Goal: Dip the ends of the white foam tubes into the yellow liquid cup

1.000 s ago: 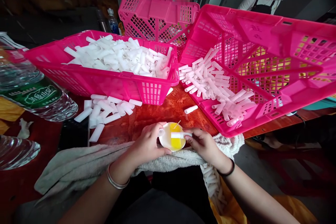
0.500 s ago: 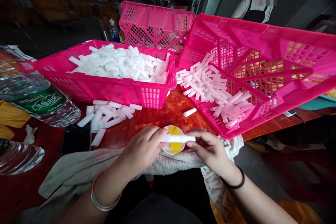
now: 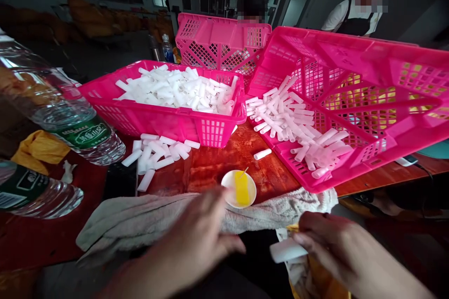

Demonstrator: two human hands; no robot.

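A white plastic tube [image 3: 288,250] is pinched in my right hand [image 3: 336,243], low at the table's front edge and above a bag of similar white tubes [image 3: 298,271]. My left hand [image 3: 199,229] is smeared by motion, but its thumb stands apart from the fingers and nothing shows in it. Just beyond its fingertips sits a small white bowl [image 3: 228,181] holding something yellow [image 3: 241,189] and a thin stick [image 3: 244,171]. A grey towel [image 3: 140,215] lies along the table edge beneath that hand.
A pink basket [image 3: 168,121] heaped with white tubes stands at the back left, with several loose tubes [image 3: 154,154] before it. Thinner tubes [image 3: 280,112] lie in a tipped pink basket [image 3: 372,117] at right. Large water bottles [image 3: 87,133] occupy the left side.
My hands have parted. The left has come away from the tube; the right has carried the tube down and right, from over the bowl to above the bag. The view has shifted slightly.
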